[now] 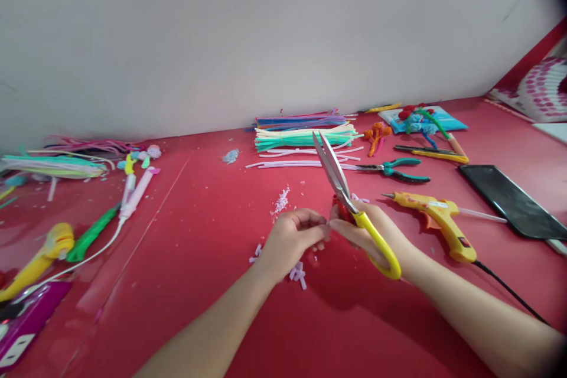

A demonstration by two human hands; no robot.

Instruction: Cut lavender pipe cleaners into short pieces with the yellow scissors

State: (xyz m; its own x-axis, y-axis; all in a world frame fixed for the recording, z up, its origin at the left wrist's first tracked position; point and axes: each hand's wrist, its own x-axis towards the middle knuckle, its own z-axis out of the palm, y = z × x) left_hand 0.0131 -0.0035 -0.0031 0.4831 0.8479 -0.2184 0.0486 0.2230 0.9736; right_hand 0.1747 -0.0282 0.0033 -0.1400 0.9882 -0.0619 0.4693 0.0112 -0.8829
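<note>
Head view. Pale partition point(248, 41) behind; red tabletop point(186, 319) below, lightly littered with scraps.

Right hand point(376, 233): closed around scissors point(344, 189), yellow handle loop against the wrist side, blades slightly parted, tips up and away from the wearer. Scissors are over the table's middle, right of the left hand. A red patch shows by the right fingers; cannot tell what it is.

Left hand point(292, 242): fingers curled, thumb and forefinger brought together, tips meeting or nearly meeting the right hand's. Cannot tell whether anything is pinched there.

Lilac clippings point(297, 273) lie beside and partly behind the left hand; finer lilac fluff point(280, 201) just beyond it.

Farther back: loose lilac stems point(305, 164), then a mint-and-cream bundle point(301, 140). Teal-handled pliers point(392, 170) lie with their nose at the stems' right ends.

Right side: yellow glue gun point(443, 218), nozzle leftward; black phone point(514, 201) near its rear. Far left: pink-and-white tool point(138, 194) on a white cable.
</note>
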